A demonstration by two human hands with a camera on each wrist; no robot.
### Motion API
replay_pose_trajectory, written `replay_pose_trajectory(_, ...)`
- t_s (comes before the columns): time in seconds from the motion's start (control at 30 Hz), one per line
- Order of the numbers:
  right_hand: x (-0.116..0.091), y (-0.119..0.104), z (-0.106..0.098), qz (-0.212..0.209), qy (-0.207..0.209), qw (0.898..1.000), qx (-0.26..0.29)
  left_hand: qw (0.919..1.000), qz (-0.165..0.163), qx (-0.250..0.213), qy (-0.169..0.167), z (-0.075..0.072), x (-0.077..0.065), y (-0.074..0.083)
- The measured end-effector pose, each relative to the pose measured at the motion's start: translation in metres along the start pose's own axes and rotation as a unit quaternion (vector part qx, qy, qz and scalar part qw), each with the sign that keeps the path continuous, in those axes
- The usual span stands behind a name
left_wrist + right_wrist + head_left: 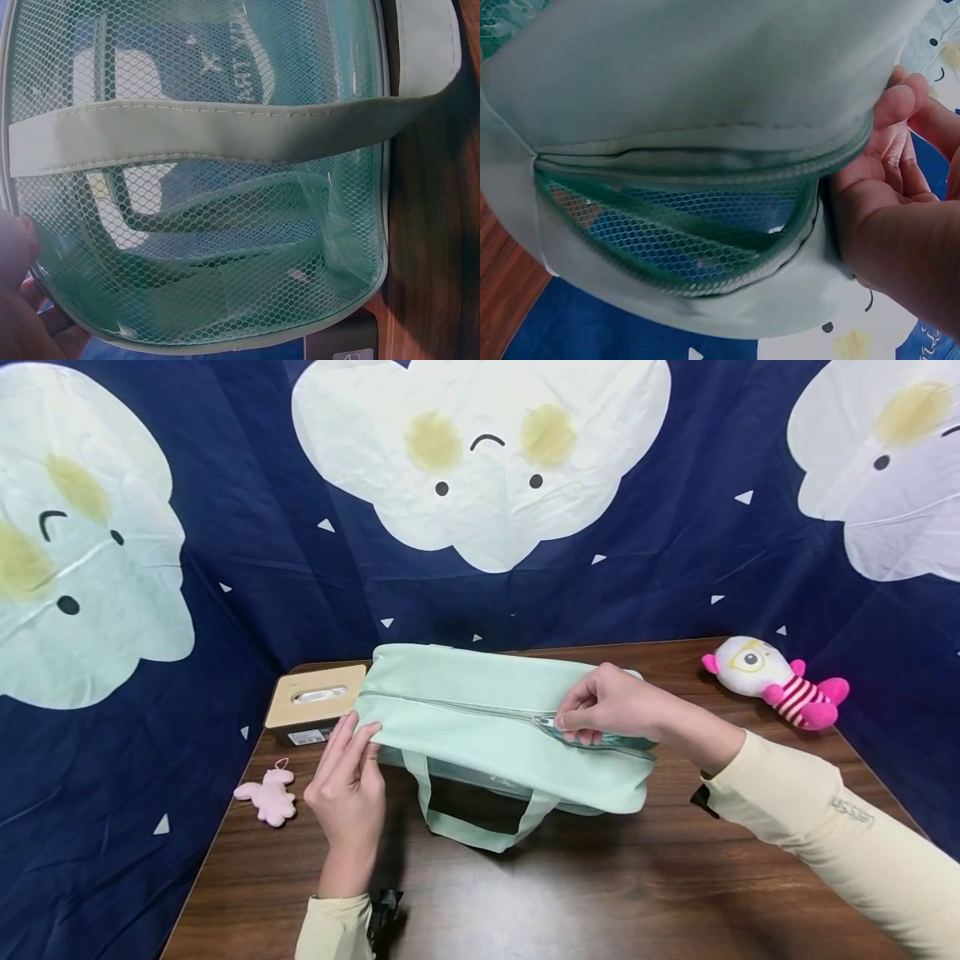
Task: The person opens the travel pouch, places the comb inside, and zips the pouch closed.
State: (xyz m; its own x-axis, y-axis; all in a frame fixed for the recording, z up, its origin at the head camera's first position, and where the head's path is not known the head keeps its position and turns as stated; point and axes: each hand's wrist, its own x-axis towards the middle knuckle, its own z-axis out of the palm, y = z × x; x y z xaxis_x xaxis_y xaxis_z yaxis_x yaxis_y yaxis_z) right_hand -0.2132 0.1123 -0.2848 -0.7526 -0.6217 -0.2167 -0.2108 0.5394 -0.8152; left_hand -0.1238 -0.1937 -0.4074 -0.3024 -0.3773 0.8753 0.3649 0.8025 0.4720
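Observation:
A mint-green bag (465, 681) with mesh sides lies across the table, its top facing up. Along the top runs a zipper (442, 703), closed on the left and parted toward the right end. My right hand (611, 706) pinches the zipper pull (546, 722) between thumb and fingers. Through the opening the green mesh (697, 225) of the inside shows in the right wrist view. My left hand (348, 785) rests at the bag's front left corner, its fingers mostly straight against it. A strap handle (472, 833) hangs from the near side, crossing the mesh panel (217, 225) in the left wrist view.
Behind the left hand stands a tissue box (315, 693) with a wood-coloured lid. A small pink plush charm (270, 795) lies at the table's left. On the far right lies a pink and white plush toy (780, 681). Blue cloud-print fabric (465, 597) hangs around the table (600, 893).

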Motion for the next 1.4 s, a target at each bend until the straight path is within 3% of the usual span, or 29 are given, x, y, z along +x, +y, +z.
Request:
replay_pose_trajectory(0.6, -0.014, 0.017, -0.01, 0.01, -0.008, 0.999, 0.035, 0.9999, -0.004, -0.008, 0.008, 0.0, 0.002, 0.001)
replay_pose_trajectory(1.4, -0.031, 0.042, -0.023, -0.008, -0.004, 0.999, 0.03, 0.9999, -0.011, -0.003, 0.003, 0.004, 0.002, 0.002)
